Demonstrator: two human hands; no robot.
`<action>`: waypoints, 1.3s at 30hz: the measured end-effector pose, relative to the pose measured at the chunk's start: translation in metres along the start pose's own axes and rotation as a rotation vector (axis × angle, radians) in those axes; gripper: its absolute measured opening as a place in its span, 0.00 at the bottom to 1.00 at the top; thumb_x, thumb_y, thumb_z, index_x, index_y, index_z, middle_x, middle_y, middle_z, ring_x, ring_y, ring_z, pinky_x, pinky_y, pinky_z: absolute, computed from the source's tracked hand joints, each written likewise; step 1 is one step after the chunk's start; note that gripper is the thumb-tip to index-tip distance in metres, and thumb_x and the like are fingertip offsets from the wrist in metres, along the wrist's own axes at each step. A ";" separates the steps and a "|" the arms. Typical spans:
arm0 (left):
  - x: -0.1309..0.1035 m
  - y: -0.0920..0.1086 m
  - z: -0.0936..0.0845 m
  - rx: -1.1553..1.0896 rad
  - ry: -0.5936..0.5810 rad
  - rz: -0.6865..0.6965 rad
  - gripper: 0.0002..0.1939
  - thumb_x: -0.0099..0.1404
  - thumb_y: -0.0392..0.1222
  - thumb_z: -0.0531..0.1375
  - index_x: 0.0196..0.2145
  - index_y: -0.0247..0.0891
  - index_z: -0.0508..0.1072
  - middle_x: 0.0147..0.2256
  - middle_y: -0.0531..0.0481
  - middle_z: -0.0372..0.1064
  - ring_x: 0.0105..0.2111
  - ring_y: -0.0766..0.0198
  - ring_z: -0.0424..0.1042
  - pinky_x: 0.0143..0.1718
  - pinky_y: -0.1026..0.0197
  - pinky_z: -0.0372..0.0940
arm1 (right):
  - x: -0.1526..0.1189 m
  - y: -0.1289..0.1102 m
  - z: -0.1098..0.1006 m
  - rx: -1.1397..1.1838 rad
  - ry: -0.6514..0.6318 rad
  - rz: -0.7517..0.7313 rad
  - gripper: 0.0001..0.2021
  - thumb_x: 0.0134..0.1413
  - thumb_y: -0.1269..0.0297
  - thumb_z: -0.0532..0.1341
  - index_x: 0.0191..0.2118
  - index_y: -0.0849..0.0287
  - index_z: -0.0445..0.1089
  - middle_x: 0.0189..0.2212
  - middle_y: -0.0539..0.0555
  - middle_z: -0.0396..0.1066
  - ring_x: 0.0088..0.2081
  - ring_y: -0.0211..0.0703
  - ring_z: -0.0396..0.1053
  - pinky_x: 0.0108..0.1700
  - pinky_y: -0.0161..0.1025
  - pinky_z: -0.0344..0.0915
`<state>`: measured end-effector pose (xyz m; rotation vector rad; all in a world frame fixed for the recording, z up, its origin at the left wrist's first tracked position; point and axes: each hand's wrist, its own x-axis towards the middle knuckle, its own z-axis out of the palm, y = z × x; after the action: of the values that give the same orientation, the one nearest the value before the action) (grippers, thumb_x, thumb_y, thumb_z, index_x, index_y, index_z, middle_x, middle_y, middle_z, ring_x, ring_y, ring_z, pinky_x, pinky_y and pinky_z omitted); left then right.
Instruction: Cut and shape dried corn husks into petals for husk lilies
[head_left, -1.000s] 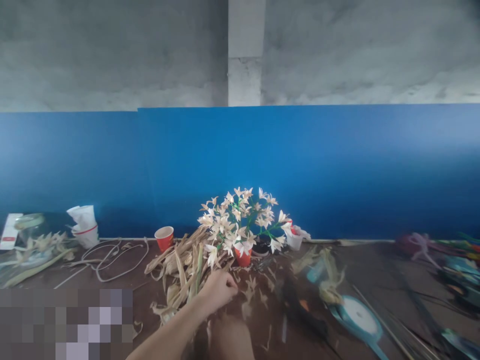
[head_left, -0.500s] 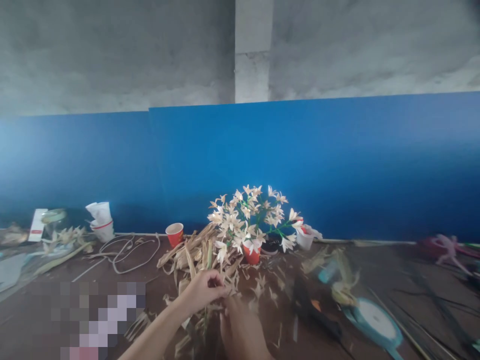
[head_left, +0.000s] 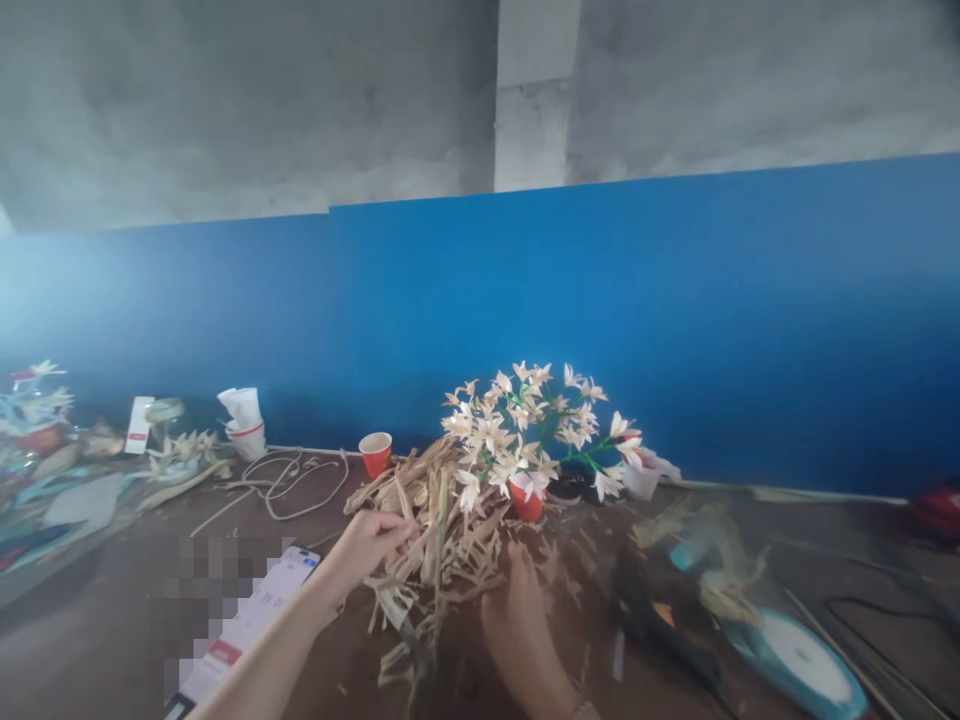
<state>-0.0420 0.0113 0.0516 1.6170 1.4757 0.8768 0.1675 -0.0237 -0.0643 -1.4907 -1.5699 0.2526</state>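
My left hand (head_left: pixel 382 537) is at the left side of a heap of dry husk strips (head_left: pixel 427 500), its fingers bent close together; what they may hold is too small to make out. My right hand (head_left: pixel 517 600) rests on edge at the heap's right side, blurred, its fingers partly hidden. Between the hands a long greenish strip (head_left: pixel 440 540) stands over the heap. Behind my right hand, a bunch of pale husk flowers (head_left: pixel 499 435) on green stems rises from a red cup (head_left: pixel 527 503).
A phone (head_left: pixel 259 610) lies beside my left forearm. Behind it are a white cable (head_left: pixel 277 490), an orange-red paper cup (head_left: pixel 376 458) and white cups (head_left: pixel 247 437). On the right are a dark tool (head_left: pixel 660 630) and a ribbon roll (head_left: pixel 806 655). A blue partition (head_left: pixel 600 280) stands behind.
My hands have moved apart, the left to the heap's left side and the right to its right. The view has turned left, showing more flowers at the left edge and more of the phone.
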 end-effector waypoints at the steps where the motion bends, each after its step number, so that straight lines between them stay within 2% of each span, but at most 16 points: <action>1: 0.000 -0.003 -0.005 0.024 0.040 0.002 0.15 0.49 0.49 0.60 0.20 0.34 0.77 0.18 0.49 0.69 0.16 0.67 0.59 0.20 0.64 0.51 | 0.000 -0.001 -0.001 -0.023 0.011 -0.008 0.27 0.46 0.75 0.52 0.56 0.67 0.54 0.55 0.67 0.57 0.59 0.59 0.52 0.56 0.55 0.56; 5: -0.002 -0.015 -0.014 0.143 0.110 0.025 0.14 0.49 0.48 0.59 0.21 0.33 0.76 0.18 0.49 0.70 0.19 0.63 0.64 0.22 0.63 0.55 | -0.001 -0.009 -0.009 -0.036 -0.021 -0.152 0.26 0.48 0.76 0.50 0.56 0.63 0.54 0.55 0.64 0.57 0.59 0.55 0.52 0.55 0.53 0.58; 8: -0.002 -0.022 -0.014 0.199 0.077 0.065 0.16 0.53 0.47 0.55 0.23 0.33 0.76 0.20 0.49 0.72 0.23 0.60 0.68 0.26 0.63 0.58 | -0.001 -0.018 -0.019 0.029 -0.037 -0.293 0.24 0.48 0.79 0.49 0.53 0.61 0.57 0.51 0.61 0.62 0.55 0.49 0.59 0.54 0.47 0.61; 10: -0.002 -0.028 -0.014 0.228 0.057 0.077 0.17 0.55 0.47 0.52 0.23 0.33 0.76 0.21 0.49 0.73 0.26 0.59 0.69 0.28 0.63 0.58 | -0.003 -0.025 -0.025 0.040 -0.089 -0.347 0.21 0.47 0.79 0.50 0.48 0.60 0.62 0.45 0.59 0.67 0.48 0.46 0.65 0.50 0.43 0.63; 13: -0.006 -0.036 -0.015 0.280 0.043 0.081 0.13 0.52 0.46 0.56 0.24 0.34 0.76 0.23 0.50 0.73 0.28 0.58 0.70 0.30 0.63 0.58 | -0.009 -0.036 -0.028 -0.042 -0.293 -0.353 0.13 0.49 0.78 0.52 0.36 0.57 0.68 0.34 0.53 0.71 0.37 0.42 0.69 0.41 0.37 0.65; 16: -0.015 -0.041 -0.016 0.395 -0.002 0.073 0.14 0.45 0.43 0.63 0.32 0.37 0.75 0.29 0.51 0.75 0.31 0.59 0.71 0.31 0.65 0.58 | -0.018 -0.041 -0.021 -0.239 -0.553 -0.287 0.07 0.47 0.70 0.60 0.35 0.56 0.70 0.33 0.52 0.72 0.37 0.44 0.69 0.40 0.36 0.65; 18: -0.020 -0.040 -0.015 0.515 -0.023 0.061 0.12 0.47 0.41 0.61 0.33 0.39 0.75 0.29 0.53 0.74 0.30 0.61 0.71 0.30 0.66 0.57 | -0.022 -0.041 -0.014 -0.338 -0.671 -0.260 0.13 0.42 0.64 0.66 0.37 0.58 0.70 0.35 0.54 0.72 0.39 0.47 0.69 0.41 0.38 0.66; 19: -0.022 -0.040 -0.014 0.563 -0.023 0.064 0.09 0.49 0.40 0.59 0.31 0.39 0.75 0.27 0.53 0.74 0.29 0.62 0.71 0.29 0.66 0.56 | -0.024 -0.041 -0.011 -0.364 -0.702 -0.261 0.15 0.43 0.62 0.66 0.39 0.59 0.70 0.37 0.55 0.71 0.41 0.48 0.69 0.41 0.40 0.66; 23: -0.019 -0.038 -0.017 0.601 0.050 0.125 0.08 0.52 0.36 0.54 0.25 0.39 0.73 0.25 0.53 0.72 0.28 0.63 0.69 0.30 0.67 0.56 | -0.022 -0.036 -0.009 -0.396 -0.703 -0.284 0.14 0.58 0.61 0.57 0.49 0.60 0.64 0.47 0.56 0.66 0.44 0.45 0.68 0.44 0.47 0.67; 27: -0.014 -0.033 -0.023 0.597 0.158 0.130 0.09 0.51 0.32 0.52 0.26 0.38 0.70 0.24 0.53 0.69 0.27 0.63 0.67 0.30 0.66 0.55 | -0.019 -0.033 -0.010 -0.393 -0.686 -0.312 0.14 0.58 0.62 0.57 0.49 0.59 0.63 0.48 0.56 0.66 0.44 0.45 0.68 0.44 0.47 0.67; 30: -0.018 -0.020 -0.015 0.509 0.224 0.179 0.06 0.52 0.34 0.52 0.25 0.38 0.68 0.22 0.55 0.66 0.25 0.64 0.64 0.29 0.66 0.55 | -0.020 -0.032 -0.005 -0.362 -0.689 -0.333 0.14 0.58 0.62 0.57 0.49 0.59 0.63 0.48 0.56 0.66 0.44 0.45 0.68 0.44 0.47 0.67; 32: -0.023 -0.008 -0.001 0.385 0.150 0.225 0.05 0.53 0.36 0.52 0.25 0.38 0.68 0.21 0.56 0.65 0.24 0.65 0.63 0.27 0.66 0.54 | -0.022 -0.031 -0.001 -0.338 -0.691 -0.339 0.14 0.58 0.62 0.57 0.49 0.59 0.64 0.48 0.55 0.66 0.44 0.45 0.68 0.44 0.47 0.67; 35: -0.026 0.006 0.022 0.224 -0.100 0.175 0.08 0.53 0.36 0.52 0.30 0.38 0.70 0.19 0.57 0.64 0.20 0.66 0.61 0.22 0.66 0.52 | -0.023 -0.030 0.002 -0.307 -0.686 -0.339 0.13 0.59 0.62 0.57 0.49 0.57 0.64 0.48 0.55 0.66 0.44 0.44 0.68 0.44 0.46 0.67; 37: -0.024 0.010 0.034 0.227 -0.205 0.240 0.10 0.51 0.33 0.53 0.31 0.39 0.71 0.22 0.55 0.67 0.22 0.65 0.63 0.24 0.66 0.53 | -0.023 -0.031 0.001 -0.285 -0.669 -0.337 0.13 0.59 0.62 0.56 0.49 0.57 0.64 0.48 0.55 0.66 0.44 0.44 0.68 0.44 0.45 0.67; 39: -0.021 0.010 0.040 0.302 -0.259 0.293 0.11 0.52 0.32 0.52 0.30 0.41 0.72 0.25 0.55 0.68 0.25 0.64 0.65 0.26 0.66 0.54 | -0.022 -0.032 -0.003 -0.261 -0.646 -0.326 0.13 0.59 0.62 0.56 0.49 0.57 0.64 0.48 0.55 0.66 0.44 0.44 0.68 0.44 0.45 0.67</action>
<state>-0.0042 -0.0131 0.0419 2.1227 1.2515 0.5869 0.1445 -0.0517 -0.0511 -1.3860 -2.4110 0.3738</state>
